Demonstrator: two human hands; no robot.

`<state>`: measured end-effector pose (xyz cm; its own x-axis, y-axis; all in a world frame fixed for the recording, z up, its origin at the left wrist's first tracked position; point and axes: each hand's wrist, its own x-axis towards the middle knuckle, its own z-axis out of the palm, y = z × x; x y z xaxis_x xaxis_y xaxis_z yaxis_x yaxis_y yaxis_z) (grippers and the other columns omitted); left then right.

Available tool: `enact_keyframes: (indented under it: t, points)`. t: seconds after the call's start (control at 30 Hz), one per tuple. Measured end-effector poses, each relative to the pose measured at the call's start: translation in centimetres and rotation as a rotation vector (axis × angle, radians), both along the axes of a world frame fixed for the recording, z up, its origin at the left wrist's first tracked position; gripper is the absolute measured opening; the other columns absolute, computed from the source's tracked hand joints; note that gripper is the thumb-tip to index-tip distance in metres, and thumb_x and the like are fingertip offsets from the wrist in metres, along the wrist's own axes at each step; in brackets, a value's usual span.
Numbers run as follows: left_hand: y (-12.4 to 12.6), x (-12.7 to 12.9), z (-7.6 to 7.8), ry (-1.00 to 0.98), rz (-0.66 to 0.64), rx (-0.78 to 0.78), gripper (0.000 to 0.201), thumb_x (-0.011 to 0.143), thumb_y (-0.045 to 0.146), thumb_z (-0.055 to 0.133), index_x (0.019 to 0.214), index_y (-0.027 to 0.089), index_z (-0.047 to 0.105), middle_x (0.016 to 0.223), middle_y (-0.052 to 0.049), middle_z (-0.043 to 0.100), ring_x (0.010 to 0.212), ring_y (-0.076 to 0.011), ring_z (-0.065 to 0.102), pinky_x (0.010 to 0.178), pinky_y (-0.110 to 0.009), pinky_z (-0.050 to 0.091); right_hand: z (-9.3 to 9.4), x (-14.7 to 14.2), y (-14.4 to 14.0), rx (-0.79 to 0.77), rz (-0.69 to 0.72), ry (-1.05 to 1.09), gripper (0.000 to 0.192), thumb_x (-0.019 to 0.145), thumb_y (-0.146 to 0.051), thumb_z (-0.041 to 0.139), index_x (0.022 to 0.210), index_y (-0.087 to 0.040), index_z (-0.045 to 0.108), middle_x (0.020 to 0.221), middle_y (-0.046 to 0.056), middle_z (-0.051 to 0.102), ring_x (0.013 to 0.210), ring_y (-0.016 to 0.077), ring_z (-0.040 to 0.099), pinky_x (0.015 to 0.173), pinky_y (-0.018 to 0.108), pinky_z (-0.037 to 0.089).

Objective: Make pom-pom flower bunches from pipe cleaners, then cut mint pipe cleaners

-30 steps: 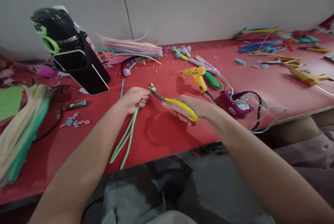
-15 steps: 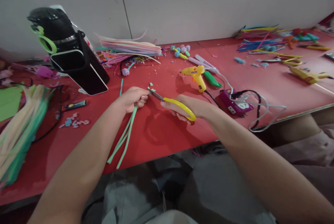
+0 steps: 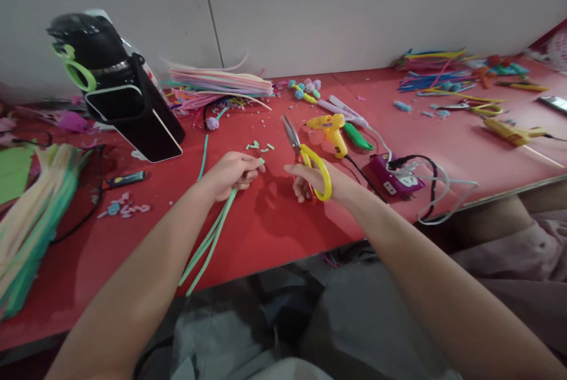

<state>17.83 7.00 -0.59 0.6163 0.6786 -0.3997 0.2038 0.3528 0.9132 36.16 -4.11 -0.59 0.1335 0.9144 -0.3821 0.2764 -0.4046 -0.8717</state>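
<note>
**Scissors lifted clear of the green stems**

Stems of green pipe cleaner run from the left hand down over the near edge of the red table; the fingers are closed round their upper ends, with only a short tip showing past the fist. A second ago the scissors lay level with their blades at that tip; now the right hand has swung them upright and away, blades pointing to the wall and nearly together, fingers clamped through the yellow handle. Small green offcuts lie on the table just beyond the left hand, more than before, so my judgement is that a snip has just been finished and the stems are a bit shorter; the two hands stand apart.

Only one container shows: a black holder at the left, tilted, with a dark rounded thing and green scissor handles at its top; its lower opening looks empty, though its depth is hidden. Behind lies a pile of pastel stems; to the right stand a yellow glue gun and a purple power strip with cables.
</note>
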Motion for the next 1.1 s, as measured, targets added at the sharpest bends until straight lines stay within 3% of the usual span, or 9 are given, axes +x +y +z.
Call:
enact_keyframes:
  t: [0.13,0.33,0.47,0.73,0.93,1.1]
  points:
    - [-1.4,0.4,0.4,-0.021,-0.081,0.025,0.024,0.091,0.013,0.058,0.069,0.009,0.064,0.05,0.003,0.043,0.037,-0.0024,0.027,0.038,-0.017,0.017,-0.7,-0.6,1.0,0.143,-0.081,0.061,0.042,0.09,-0.04,0.062,0.054,-0.018,0.056,0.054,0.006,0.06,0.051,0.0145,0.061,0.051,0.026,0.047]
    - [-2.6,0.8,0.4,-0.001,-0.147,0.095,0.029,0.092,0.012,0.056,0.063,0.012,0.057,0.051,0.003,0.043,0.037,-0.0028,0.03,0.039,-0.018,0.02,-1.3,-0.9,1.4,0.321,0.012,0.045,0.035,0.085,-0.041,0.065,0.061,-0.02,0.051,0.055,0.002,0.06,0.049,0.0131,0.057,0.052,0.027,0.048]
    - [-3.0,0.9,0.3,-0.005,-0.202,0.092,0.024,0.087,0.006,0.056,0.064,0.011,0.06,0.051,0.003,0.042,0.039,-0.0031,0.031,0.04,-0.017,0.02,-1.3,-1.4,1.5,0.437,0.031,0.08,0.029,0.083,-0.034,0.065,0.067,-0.023,0.043,0.054,-0.002,0.057,0.049,0.0119,0.056,0.051,0.026,0.047]
    - [-3.2,0.7,0.5,-0.004,-0.172,0.016,0.02,0.088,0.006,0.057,0.069,0.008,0.065,0.052,0.001,0.047,0.039,-0.0023,0.031,0.039,-0.016,0.019,-0.9,-1.2,1.3,0.456,0.101,0.064,0.03,0.083,-0.041,0.067,0.074,-0.023,0.044,0.06,-0.003,0.06,0.055,0.0123,0.057,0.057,0.027,0.05]
    - [-3.1,0.4,0.3,0.019,-0.226,-0.036,0.021,0.088,0.009,0.059,0.068,0.009,0.065,0.051,0.0,0.048,0.036,-0.0014,0.029,0.038,-0.015,0.017,-0.1,-0.7,1.3,0.441,0.025,0.039,0.051,0.07,-0.059,0.077,0.075,-0.024,0.04,0.056,-0.006,0.052,0.052,0.0116,0.053,0.054,0.028,0.046]
    - [-2.8,0.3,0.3,0.004,-0.141,0.079,0.025,0.09,0.016,0.062,0.065,0.012,0.063,0.048,0.003,0.042,0.037,-0.0031,0.03,0.038,-0.016,0.019,0.2,-0.2,1.2,0.403,-0.066,-0.026,0.057,0.072,-0.069,0.075,0.075,-0.024,0.039,0.054,-0.007,0.048,0.049,0.0115,0.049,0.05,0.028,0.04]
